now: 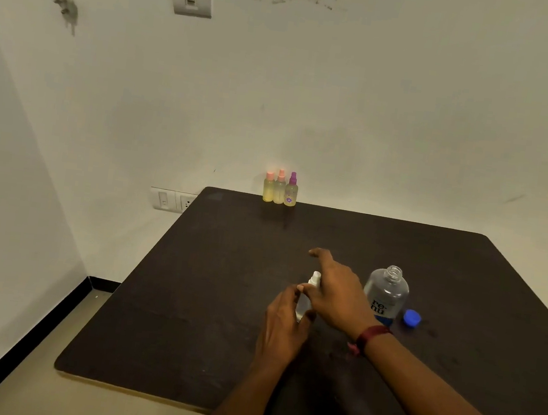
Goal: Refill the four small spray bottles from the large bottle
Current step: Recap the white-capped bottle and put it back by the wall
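Observation:
A small clear spray bottle (305, 302) with a white spray head stands upright on the dark table (207, 285), gripped around its body by my left hand (281, 329). My right hand (336, 292) hovers over its top, thumb and fingers by the white head, index finger stretched forward. The large clear bottle (386, 295), uncapped, stands just right of my hands, with its blue cap (412, 318) lying beside it. Three small spray bottles stand in a row at the table's far edge: two with pink tops (268, 187) (279, 189) and one with a purple top (291, 191).
The table sits against a white wall, with a socket plate (172, 200) low beside its far left corner. Floor with a black skirting shows to the left. My right wrist wears a dark red band (368, 338).

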